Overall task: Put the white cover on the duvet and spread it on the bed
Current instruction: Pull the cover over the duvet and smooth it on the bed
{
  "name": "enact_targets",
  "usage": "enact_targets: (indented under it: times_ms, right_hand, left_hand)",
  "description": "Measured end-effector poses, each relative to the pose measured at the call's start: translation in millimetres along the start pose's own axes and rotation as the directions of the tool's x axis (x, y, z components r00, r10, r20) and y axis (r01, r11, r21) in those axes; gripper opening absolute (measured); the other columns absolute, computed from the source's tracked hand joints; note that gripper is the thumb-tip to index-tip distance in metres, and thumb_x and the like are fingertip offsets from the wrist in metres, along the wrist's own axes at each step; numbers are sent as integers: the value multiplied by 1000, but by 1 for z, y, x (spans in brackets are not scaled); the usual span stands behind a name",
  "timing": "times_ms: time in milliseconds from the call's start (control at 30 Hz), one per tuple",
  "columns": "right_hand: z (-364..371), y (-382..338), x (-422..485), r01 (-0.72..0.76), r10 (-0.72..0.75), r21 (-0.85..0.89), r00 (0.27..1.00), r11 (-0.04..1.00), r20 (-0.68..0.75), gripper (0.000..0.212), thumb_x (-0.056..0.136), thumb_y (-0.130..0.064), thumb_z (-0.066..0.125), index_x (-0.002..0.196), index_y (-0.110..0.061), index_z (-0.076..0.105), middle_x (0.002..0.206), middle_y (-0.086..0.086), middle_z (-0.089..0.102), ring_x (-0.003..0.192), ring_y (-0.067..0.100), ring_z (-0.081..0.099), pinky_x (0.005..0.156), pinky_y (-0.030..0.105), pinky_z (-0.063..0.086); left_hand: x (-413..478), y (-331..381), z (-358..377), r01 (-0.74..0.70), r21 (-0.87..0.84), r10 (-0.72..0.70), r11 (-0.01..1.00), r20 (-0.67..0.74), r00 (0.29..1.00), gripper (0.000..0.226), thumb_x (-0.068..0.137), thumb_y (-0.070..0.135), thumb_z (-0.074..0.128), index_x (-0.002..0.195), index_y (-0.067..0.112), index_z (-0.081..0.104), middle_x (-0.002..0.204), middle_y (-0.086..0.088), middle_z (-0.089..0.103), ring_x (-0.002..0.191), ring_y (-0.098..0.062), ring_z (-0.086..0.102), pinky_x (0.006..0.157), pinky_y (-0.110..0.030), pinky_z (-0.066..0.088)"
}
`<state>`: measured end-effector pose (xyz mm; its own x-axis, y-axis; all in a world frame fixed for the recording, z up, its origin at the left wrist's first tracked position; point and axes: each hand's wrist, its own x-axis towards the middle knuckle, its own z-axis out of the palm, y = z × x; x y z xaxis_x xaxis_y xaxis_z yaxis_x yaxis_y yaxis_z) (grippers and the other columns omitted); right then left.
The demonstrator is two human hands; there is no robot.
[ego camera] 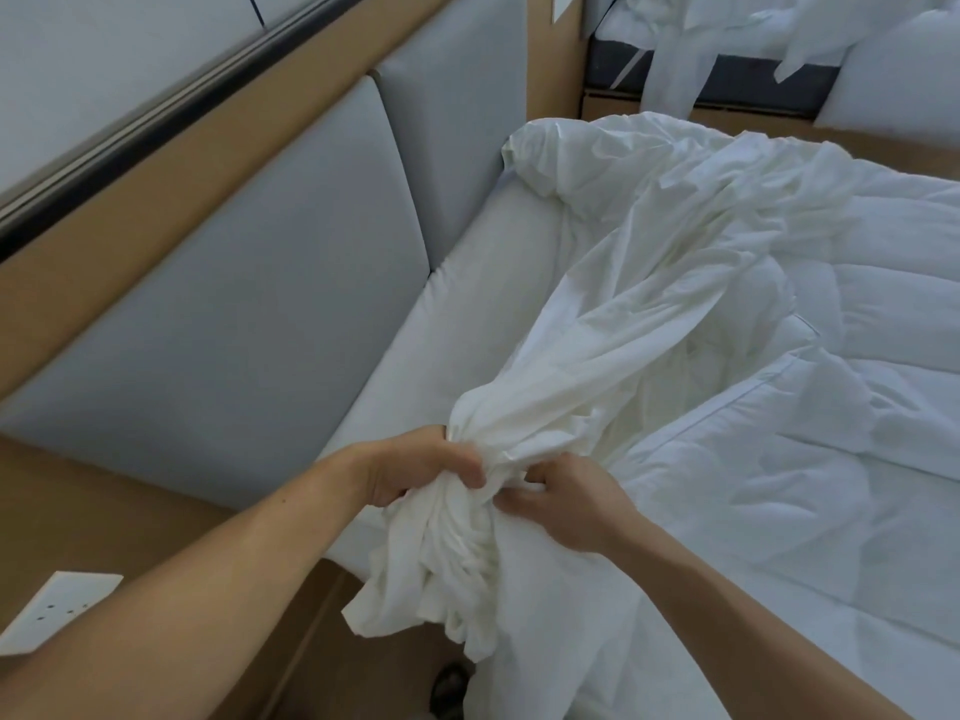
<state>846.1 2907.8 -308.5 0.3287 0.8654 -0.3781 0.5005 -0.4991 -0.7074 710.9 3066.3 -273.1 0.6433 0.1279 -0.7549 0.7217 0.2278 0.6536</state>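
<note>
The white cover [639, 283] lies bunched and wrinkled across the bed [467, 324], stretching from its far corner down to my hands. My left hand [415, 472] grips a gathered wad of the cover near the bed's near left edge. Just to its right, my right hand [566, 501] pinches the same bunch. Loose folds of the cover hang below both hands over the bed's edge. The quilted white duvet [831, 459] lies flat on the right side of the bed, partly under the cover.
A grey padded headboard [249, 304] with a tan wood frame runs along the left. A white wall socket [57, 610] sits at the lower left. A second bed [779, 39] with rumpled white linen stands at the top right. Tan floor shows below.
</note>
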Motion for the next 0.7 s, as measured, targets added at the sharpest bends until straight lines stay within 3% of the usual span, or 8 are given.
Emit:
enact_targets:
  times_ms: [167,233,367,433,500,600,700]
  right_hand:
    - [10,1,-1,-108,124,183,990,977,-74,29,83,-50,69,79,-22,76,76,-7,73,75,11,68,77,42,57]
    - [14,1,-3,-113,138,247,987,962,-87,26,83,-43,71,76,-19,75,74,-3,73,74,17,68,78,45,56]
    - [11,-2,-9,-84,127,400,988,913,-84,18,86,-29,72,78,-13,75,79,0,74,81,20,69,84,46,56]
    - [6,-3,-12,-78,114,451,992,889,-55,19,89,-23,70,82,-5,73,82,4,74,83,21,70,82,42,56]
    - [-1,-1,-13,-125,142,516,990,848,5,17,90,-14,66,83,1,71,82,6,74,80,20,70,77,34,56]
    - [-15,-3,-23,-199,186,609,979,768,86,17,89,-4,56,79,-9,69,79,-4,69,79,10,64,73,21,49]
    - [-19,3,-23,-259,226,577,966,775,129,21,85,-9,52,65,-15,52,68,-2,54,67,11,53,62,20,40]
  left_hand:
    - [-2,-6,5,-12,-81,14,997,27,1000,70,76,46,70,134,10,58,130,-19,63,121,-39,60,109,-56,42]
    - [-2,-9,6,-37,-146,42,989,29,999,74,83,60,56,136,10,57,133,-18,61,125,-37,57,111,-51,41]
    - [-2,-13,6,-27,-256,36,966,30,999,81,91,65,30,134,4,59,135,-21,59,126,-39,55,110,-45,43]
    - [-3,-13,8,-24,-271,37,962,43,998,78,96,58,22,120,2,69,119,-22,67,110,-35,64,101,-40,50]
    - [-1,-13,14,-32,-245,45,969,48,998,73,100,44,18,80,7,78,79,-12,72,76,-20,69,77,-28,55]
    - [3,-17,24,-53,-296,52,954,-9,999,65,98,21,20,41,17,52,46,2,47,43,-8,50,50,-18,46]
    - [7,-23,26,-75,-423,43,903,-85,995,42,93,15,24,51,21,23,46,3,30,40,-8,35,43,-19,38]
